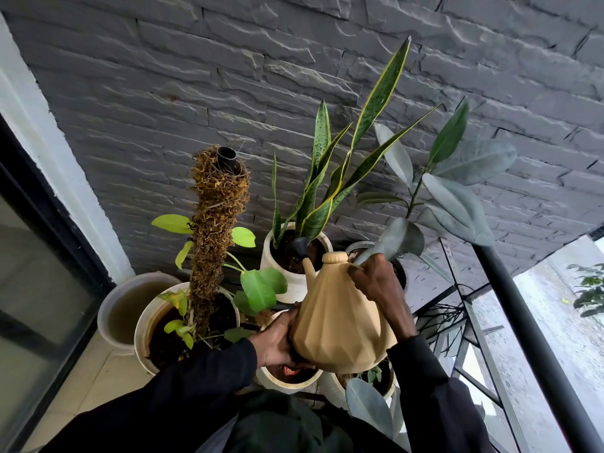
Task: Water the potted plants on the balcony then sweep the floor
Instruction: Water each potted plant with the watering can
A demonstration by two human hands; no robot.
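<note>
A tan faceted watering can is tilted forward, its black spout head over the soil of the white pot holding the snake plant. My right hand grips the can's handle at the top right. My left hand cups the can's lower left side from beneath. No water stream is visible. A moss pole plant stands in a white pot to the left. A rubber plant rises at the right.
An empty grey pot sits at the far left by a glass door. Two more pots lie beneath the can. A dark railing runs along the right side. A grey stone wall is behind the plants.
</note>
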